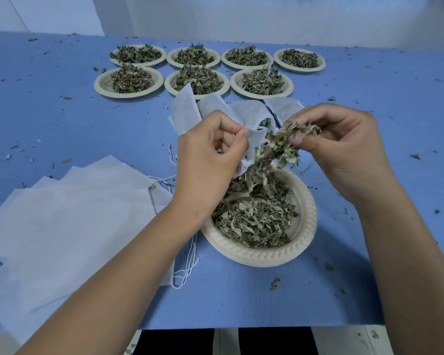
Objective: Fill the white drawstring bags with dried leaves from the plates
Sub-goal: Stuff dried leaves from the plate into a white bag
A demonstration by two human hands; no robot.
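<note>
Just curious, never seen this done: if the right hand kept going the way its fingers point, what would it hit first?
Probably the white bag that the left hand pinches: the right hand, holding a clump of leaves, points left at it. Depth between them is hard to judge from one view.

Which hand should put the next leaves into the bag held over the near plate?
The right hand, most likely: it pinches a clump of leaves right beside the bag, while the left hand is busy gripping that bag over the plate.
</note>
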